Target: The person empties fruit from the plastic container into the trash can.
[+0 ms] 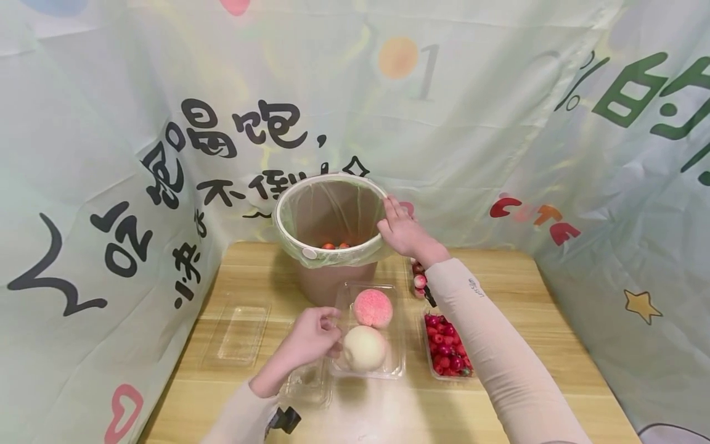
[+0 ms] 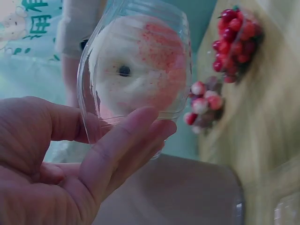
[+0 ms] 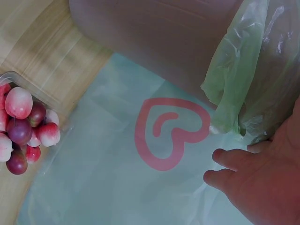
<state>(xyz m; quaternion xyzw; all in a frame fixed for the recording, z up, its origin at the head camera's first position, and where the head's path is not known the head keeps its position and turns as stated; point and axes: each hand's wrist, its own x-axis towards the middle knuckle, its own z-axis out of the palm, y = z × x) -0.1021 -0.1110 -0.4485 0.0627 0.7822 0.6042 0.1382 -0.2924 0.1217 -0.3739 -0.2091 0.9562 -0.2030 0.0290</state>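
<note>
My left hand [image 1: 312,336] pinches the left edge of a clear plastic fruit box [image 1: 400,364]. Inside the box are a pink peach [image 1: 373,308] and a pale, pink-blushed peach [image 1: 364,349]. In the left wrist view the thumb and fingers [image 2: 124,136] hold the box's wall, close in front of a peach [image 2: 136,65]. Farther back, my right hand [image 1: 407,231] holds the right rim of a brownish trash bin [image 1: 335,283]. A pale green liner bag [image 3: 234,70] folds over that rim. Round red fruits [image 1: 335,246] lie inside the bin.
A clear box of red berries and cherries [image 1: 446,345] stands at the right, partly behind my right sleeve. Behind it is a box of grapes and pink-white fruits [image 3: 28,126]. Other clear plastic boxes [image 1: 238,333] lie on the wooden table's left side. Printed cloth surrounds the table.
</note>
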